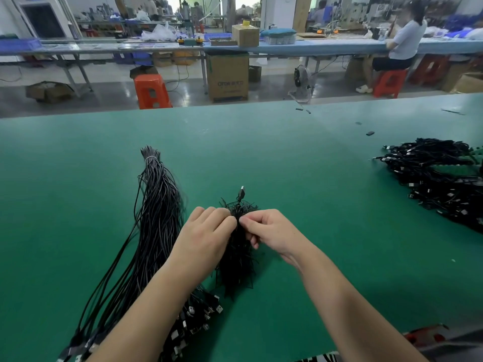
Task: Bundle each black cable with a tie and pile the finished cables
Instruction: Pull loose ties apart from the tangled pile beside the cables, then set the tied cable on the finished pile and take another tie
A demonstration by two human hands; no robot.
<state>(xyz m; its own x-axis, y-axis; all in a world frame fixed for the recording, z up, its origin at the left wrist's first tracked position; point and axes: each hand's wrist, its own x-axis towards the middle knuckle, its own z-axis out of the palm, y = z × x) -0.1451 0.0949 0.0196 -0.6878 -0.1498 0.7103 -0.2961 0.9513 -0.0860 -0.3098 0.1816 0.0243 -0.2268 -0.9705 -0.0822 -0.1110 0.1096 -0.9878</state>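
On the green desk [287, 158], the left hand [206, 231] and right hand [266, 231] meet fingertip to fingertip, both pinching the coiled black cable [239, 205], its USB plug pointing away, with the finished pile [439, 178] far right, nearer the right hand.

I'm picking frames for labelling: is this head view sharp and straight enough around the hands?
Head view: left hand, right hand and the coiled cable are sharp under even light; the green table edge bows from wide-angle distortion; the background benches look softer.
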